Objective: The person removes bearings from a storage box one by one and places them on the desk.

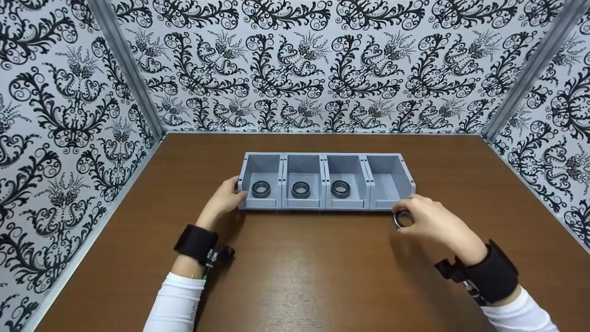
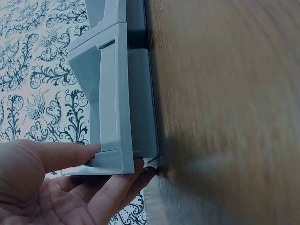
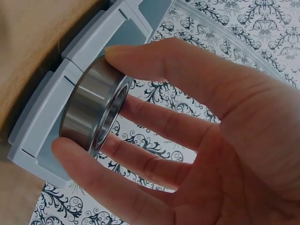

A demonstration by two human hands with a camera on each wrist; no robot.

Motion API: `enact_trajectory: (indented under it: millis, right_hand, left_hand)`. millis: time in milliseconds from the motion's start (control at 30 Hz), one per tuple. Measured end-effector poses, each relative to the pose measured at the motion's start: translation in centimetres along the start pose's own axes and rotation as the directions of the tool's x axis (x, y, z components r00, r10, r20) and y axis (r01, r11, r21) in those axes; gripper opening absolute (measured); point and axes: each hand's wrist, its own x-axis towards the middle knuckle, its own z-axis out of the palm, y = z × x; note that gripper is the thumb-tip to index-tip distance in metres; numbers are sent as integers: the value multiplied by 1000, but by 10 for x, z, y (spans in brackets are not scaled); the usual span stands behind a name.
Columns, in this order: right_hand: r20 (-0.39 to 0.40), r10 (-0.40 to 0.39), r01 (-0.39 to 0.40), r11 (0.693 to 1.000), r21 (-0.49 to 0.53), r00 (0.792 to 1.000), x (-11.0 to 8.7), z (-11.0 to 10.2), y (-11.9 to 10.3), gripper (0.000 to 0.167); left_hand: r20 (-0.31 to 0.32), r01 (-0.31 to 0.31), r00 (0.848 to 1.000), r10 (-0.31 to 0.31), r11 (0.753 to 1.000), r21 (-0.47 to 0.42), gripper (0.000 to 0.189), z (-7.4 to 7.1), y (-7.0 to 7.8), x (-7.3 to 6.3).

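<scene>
A row of grey bins point(image 1: 304, 204) stands on the table, joined side by side. Bearings lie in three of them: one bearing point(image 1: 261, 189) in the leftmost bin, another bearing point(image 1: 301, 189) beside it, and a third bearing point(image 1: 340, 189) farther right. The rightmost bin point(image 1: 386, 184) shows a bare floor. My left hand point(image 1: 224, 199) grips the outer left wall of the row, thumb inside and fingers outside in the left wrist view. My right hand point(image 1: 431, 219) pinches a metal bearing point(image 3: 93, 103) between thumb and fingers, in front of the rightmost bin's right corner.
The brown wooden table point(image 1: 295, 267) stretches in front of the bins and to both sides. Patterned wall panels point(image 1: 304, 69) with grey metal posts point(image 1: 131, 69) enclose it at the back, left and right.
</scene>
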Motion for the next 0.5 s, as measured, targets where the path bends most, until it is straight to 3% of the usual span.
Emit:
enact_trajectory:
  millis: [500]
  right_hand:
    - [20,16,-17,1000,16,1000,-12,9,0,20]
  left_hand:
    - [-8,-2,1000,2,1000,-2,48,0,1,-1]
